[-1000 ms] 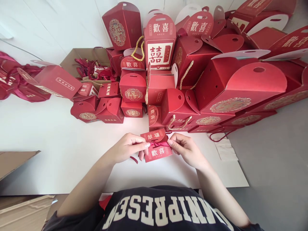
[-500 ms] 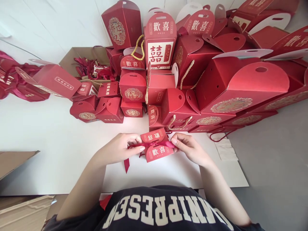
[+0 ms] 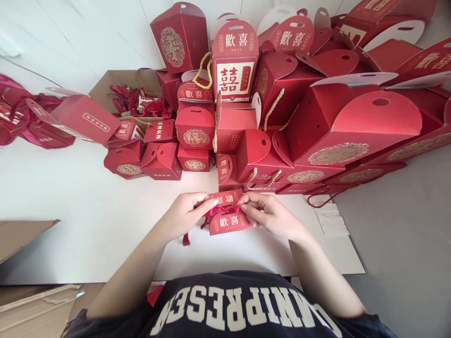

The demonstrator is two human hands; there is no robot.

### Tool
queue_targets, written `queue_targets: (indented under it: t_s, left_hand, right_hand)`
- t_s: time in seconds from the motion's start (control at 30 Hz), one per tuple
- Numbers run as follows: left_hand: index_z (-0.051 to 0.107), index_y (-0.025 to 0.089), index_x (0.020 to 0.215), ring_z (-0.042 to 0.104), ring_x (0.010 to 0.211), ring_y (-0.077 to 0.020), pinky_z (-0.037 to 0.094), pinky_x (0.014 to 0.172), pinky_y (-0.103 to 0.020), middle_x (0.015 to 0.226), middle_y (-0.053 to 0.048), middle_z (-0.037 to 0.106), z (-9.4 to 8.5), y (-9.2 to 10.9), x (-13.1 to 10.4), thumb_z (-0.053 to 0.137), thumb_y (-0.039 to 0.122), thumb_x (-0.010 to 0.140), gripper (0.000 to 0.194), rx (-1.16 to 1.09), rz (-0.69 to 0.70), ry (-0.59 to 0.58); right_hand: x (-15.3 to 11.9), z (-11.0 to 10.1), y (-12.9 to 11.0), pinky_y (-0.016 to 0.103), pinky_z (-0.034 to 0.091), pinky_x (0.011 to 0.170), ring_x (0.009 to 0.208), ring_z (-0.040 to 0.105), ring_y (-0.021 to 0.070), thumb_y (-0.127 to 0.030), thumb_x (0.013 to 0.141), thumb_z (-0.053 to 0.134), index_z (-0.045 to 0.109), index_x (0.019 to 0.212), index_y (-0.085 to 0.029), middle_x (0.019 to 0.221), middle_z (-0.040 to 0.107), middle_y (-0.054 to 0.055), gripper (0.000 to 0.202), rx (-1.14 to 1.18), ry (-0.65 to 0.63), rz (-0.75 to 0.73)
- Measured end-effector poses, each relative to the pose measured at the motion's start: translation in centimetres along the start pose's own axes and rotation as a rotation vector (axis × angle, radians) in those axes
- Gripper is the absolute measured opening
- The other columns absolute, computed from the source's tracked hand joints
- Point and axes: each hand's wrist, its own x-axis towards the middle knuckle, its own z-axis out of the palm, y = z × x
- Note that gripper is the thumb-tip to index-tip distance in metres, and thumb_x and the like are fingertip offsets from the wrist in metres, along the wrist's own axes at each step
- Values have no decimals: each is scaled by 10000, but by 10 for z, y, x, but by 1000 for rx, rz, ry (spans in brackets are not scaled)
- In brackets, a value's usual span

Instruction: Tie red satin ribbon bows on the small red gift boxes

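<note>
A small red box (image 3: 229, 224) with white characters lies on the white table, slightly tilted. Across its top runs a dark pink ribbon (image 3: 225, 210) with a knot or bow at the middle. My left hand (image 3: 192, 211) is closed, pinching the ribbon at the box's left side. On the right side, my right hand (image 3: 266, 213) pinches the other part of the ribbon, its fingertips over the box's edge. A loose ribbon end hangs below my left hand.
Stacked red gift boxes (image 3: 260, 155) stand just behind the hands and far to the right. A cardboard box (image 3: 102, 91) of ribbons is at the back left. Cardboard (image 3: 24, 234) lies at the left edge, tissues (image 3: 331, 218) at the right.
Both hands have moved inward, closer to the ribbon's middle. The small box has shifted slightly left, and less of the hanging ribbon end shows.
</note>
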Motion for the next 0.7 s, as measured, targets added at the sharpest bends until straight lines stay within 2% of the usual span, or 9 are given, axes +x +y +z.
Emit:
queue_targets:
  t_s: [0.13, 0.23, 0.3, 0.47, 0.63, 0.7]
  left_hand:
    - [603, 146, 685, 466, 516, -93, 350, 511, -225, 601, 3, 596, -4, -9, 9, 648, 488, 846, 381, -65, -44, -174]
    - [604, 134, 634, 374, 453, -54, 279, 450, -202, 555, 19, 573, -10, -13, 13, 709, 438, 801, 362, -29, -54, -241]
    - [596, 132, 615, 363, 442, -45, 276, 440, -192, 535, 27, 561, -14, -15, 16, 718, 401, 798, 347, -39, -47, -282]
    - [615, 128, 607, 451, 479, -60, 345, 478, -186, 545, 11, 600, -29, -20, 23, 729, 355, 801, 320, -89, -24, -403]
    - [743, 142, 728, 575, 604, -116, 461, 612, -217, 578, -20, 624, -50, -31, 25, 689, 359, 847, 253, -5, -13, -621]
    - [772, 159, 740, 542, 624, -111, 443, 589, -210, 638, -22, 603, -55, -33, 24, 725, 358, 817, 218, 52, 59, -620]
  right_hand:
    - [5, 1, -1, 230, 347, 579, 600, 453, 96, -430, 947, 565, 557, 753, -185, 653, 525, -40, 313, -75, 7, -26]
    - [8, 3, 0, 225, 335, 579, 601, 433, 93, -420, 957, 548, 510, 710, -189, 645, 503, -47, 341, -139, 90, -73]
    - [9, 4, 1, 225, 330, 577, 594, 420, 93, -418, 966, 530, 485, 694, -192, 631, 488, -51, 356, -215, 145, -85]
    - [6, 1, 6, 229, 331, 583, 579, 423, 97, -415, 935, 579, 503, 702, -198, 625, 527, -53, 328, -387, 251, -55]
    - [9, 2, 14, 226, 327, 579, 575, 432, 101, -402, 926, 590, 502, 705, -202, 619, 541, -49, 311, -353, 248, -40]
    - [11, 3, 16, 225, 327, 581, 581, 436, 104, -408, 925, 591, 507, 709, -202, 622, 546, -45, 310, -331, 243, -50]
